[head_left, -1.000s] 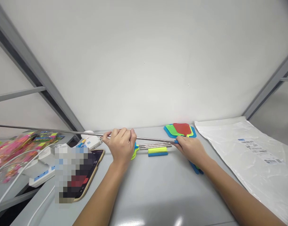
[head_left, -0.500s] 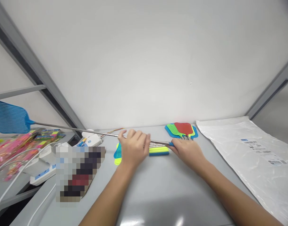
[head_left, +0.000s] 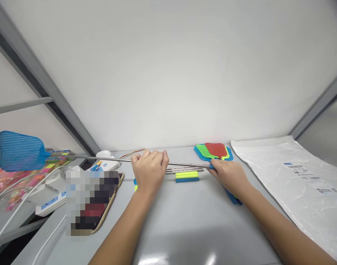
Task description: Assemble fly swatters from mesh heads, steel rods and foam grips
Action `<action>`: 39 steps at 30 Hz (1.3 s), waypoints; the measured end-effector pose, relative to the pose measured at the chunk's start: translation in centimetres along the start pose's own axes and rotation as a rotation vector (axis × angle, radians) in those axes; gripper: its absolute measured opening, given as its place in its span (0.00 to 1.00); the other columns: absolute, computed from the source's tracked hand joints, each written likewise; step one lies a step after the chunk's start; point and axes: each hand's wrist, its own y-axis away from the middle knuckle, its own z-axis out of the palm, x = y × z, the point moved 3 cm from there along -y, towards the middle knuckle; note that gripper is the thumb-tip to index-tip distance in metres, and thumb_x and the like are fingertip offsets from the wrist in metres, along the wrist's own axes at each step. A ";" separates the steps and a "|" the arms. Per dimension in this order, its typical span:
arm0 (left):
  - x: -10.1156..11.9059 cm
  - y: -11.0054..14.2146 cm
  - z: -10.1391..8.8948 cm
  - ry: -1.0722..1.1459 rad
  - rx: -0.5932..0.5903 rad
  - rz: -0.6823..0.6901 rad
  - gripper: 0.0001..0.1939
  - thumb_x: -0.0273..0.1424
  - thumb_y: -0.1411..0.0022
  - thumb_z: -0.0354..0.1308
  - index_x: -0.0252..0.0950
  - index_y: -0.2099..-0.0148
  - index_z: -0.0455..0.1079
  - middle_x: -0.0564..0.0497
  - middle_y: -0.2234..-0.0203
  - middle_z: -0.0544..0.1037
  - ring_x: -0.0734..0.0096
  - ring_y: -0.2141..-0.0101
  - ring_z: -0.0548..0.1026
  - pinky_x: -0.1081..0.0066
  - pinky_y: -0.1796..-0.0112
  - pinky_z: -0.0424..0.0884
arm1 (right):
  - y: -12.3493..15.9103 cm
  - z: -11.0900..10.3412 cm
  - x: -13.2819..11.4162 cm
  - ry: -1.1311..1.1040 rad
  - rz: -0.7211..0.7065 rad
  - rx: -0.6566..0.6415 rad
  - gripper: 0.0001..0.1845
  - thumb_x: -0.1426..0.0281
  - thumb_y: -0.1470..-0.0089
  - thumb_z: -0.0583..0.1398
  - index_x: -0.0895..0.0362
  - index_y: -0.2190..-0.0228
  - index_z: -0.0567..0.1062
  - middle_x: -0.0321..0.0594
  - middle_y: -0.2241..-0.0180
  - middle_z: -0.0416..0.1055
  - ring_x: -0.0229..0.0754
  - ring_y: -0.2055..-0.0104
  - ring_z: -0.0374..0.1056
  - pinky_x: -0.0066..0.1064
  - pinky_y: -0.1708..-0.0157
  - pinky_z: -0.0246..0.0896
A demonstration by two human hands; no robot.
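A blue fly swatter (head_left: pixel 22 151) with a long, thin metal shaft stretches across the view, its head out at the far left. My left hand (head_left: pixel 150 171) is wrapped round the middle of the shaft. Gripping the blue handle end is my right hand (head_left: pixel 230 175), which hides most of that handle. Below the shaft lie more swatters with yellow and blue handles (head_left: pixel 187 177); their heads are mostly covered by my left hand. Behind my right hand rests a stack of swatters with red, green and blue heads (head_left: pixel 216 150), blue handles showing below my wrist.
A white plastic mailing bag (head_left: pixel 268 165) with a printed label covers the table's right side. On the left are a partly blurred phone (head_left: pixel 110 206), white power strips (head_left: pixel 51 200) with cables, and colourful packaged goods (head_left: pixel 27 180). A wall stands behind the table.
The swatter's head has moved slightly right and down, and the shaft lies closer to level. My right hand has shifted a little right with the handle; my left hand has moved slightly left.
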 end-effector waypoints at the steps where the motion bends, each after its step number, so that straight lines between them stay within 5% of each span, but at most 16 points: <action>1: 0.2 0.1 0.0 0.001 0.000 -0.001 0.19 0.31 0.35 0.51 0.37 0.79 0.59 0.57 0.85 0.67 0.72 0.77 0.63 0.63 0.67 0.49 | 0.0 0.0 0.0 0.006 0.000 -0.003 0.17 0.64 0.38 0.51 0.57 0.77 0.67 0.34 0.80 0.69 0.36 0.80 0.60 0.30 0.78 0.34; 12: 1.2 0.6 0.3 0.013 -0.004 -0.022 0.19 0.30 0.34 0.51 0.36 0.79 0.59 0.57 0.86 0.66 0.72 0.78 0.63 0.63 0.68 0.49 | 0.1 0.0 -0.3 0.057 0.015 -0.049 0.19 0.64 0.36 0.48 0.57 0.75 0.68 0.37 0.80 0.70 0.37 0.80 0.61 0.31 0.78 0.32; 20: 4.9 1.0 0.4 0.126 -0.106 0.080 0.16 0.32 0.33 0.50 0.37 0.75 0.64 0.54 0.81 0.72 0.69 0.74 0.67 0.63 0.67 0.50 | -0.6 -0.4 -3.5 0.013 0.026 -0.165 0.11 0.66 0.41 0.55 0.56 0.74 0.68 0.36 0.80 0.70 0.37 0.81 0.61 0.32 0.79 0.31; 30: -1.2 -0.2 0.3 0.041 -0.111 -0.038 0.19 0.31 0.33 0.49 0.37 0.79 0.59 0.54 0.83 0.70 0.70 0.75 0.65 0.62 0.64 0.52 | -0.4 0.2 0.3 -0.024 0.133 -0.085 0.18 0.61 0.37 0.50 0.56 0.76 0.68 0.34 0.79 0.71 0.35 0.79 0.63 0.29 0.79 0.34; 39: 1.6 -0.2 -1.0 0.023 -0.022 -0.017 0.19 0.31 0.34 0.50 0.37 0.79 0.59 0.54 0.84 0.69 0.70 0.77 0.63 0.63 0.67 0.51 | -0.2 -1.0 -0.8 0.051 0.171 -0.006 0.24 0.59 0.36 0.48 0.56 0.79 0.66 0.33 0.86 0.65 0.34 0.85 0.54 0.30 0.79 0.30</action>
